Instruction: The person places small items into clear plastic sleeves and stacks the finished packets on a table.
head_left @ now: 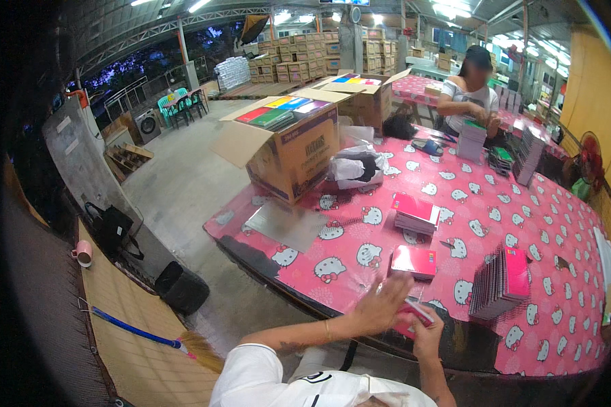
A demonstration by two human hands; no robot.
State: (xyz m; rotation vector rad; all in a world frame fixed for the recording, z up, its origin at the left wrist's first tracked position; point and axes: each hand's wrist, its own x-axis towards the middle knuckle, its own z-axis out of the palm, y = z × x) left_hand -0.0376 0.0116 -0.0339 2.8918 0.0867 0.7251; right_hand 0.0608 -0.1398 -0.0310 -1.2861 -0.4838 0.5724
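Observation:
A pink-covered notebook point(419, 313) is held at the near edge of the table, with my right hand point(428, 337) closed on its right end. My left hand point(385, 302) is beside the notebook's left end, fingers stretched out and slightly blurred; whether it touches the cover is unclear. Just beyond my hands lies a short stack of pink notebooks point(414, 262), shiny on top. Farther back sits another pink stack point(416, 211). To the right stands a taller row of spiral-bound pink notebooks point(501, 283).
The table has a pink cartoon-cat cover point(368, 255). An open cardboard box point(295, 152) of colourful notebooks stands at its left, near a white plastic bag point(357, 167) and clear sheets point(285, 224). Across it, a person point(470, 102) works beside notebook stacks point(471, 142). A red fan point(590, 156) stands right.

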